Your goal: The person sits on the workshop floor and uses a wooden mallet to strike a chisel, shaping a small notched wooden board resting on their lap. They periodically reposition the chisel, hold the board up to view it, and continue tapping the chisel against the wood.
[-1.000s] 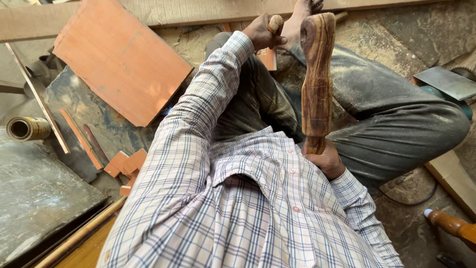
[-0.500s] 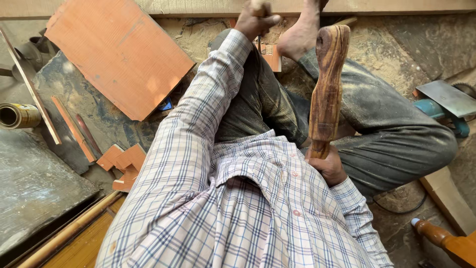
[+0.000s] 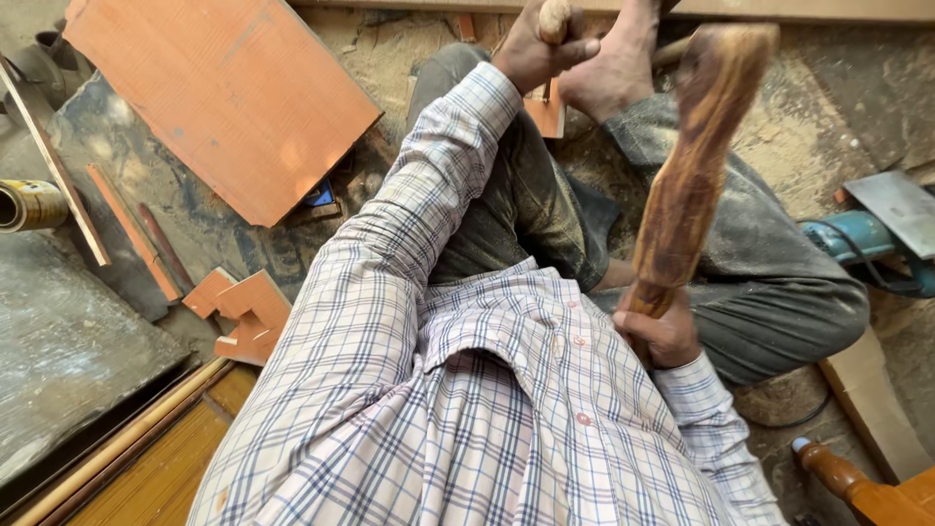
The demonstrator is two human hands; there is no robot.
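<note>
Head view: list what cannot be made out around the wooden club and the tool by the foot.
- Long brown wooden club: its raised end is motion-blurred; right hand covers its grip.
- Pale round wooden handle in left hand: the top edge crops it; the fist hides the shaft.
- Small orange wood piece: mostly behind hand and bare foot.
- Teal power tool: partly under a grey plate.

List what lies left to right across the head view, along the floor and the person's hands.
Yellowish roll → orange board → notched orange offcut → left hand gripping a wooden chisel handle → right hand holding a wooden mallet → blue power tool.
</note>
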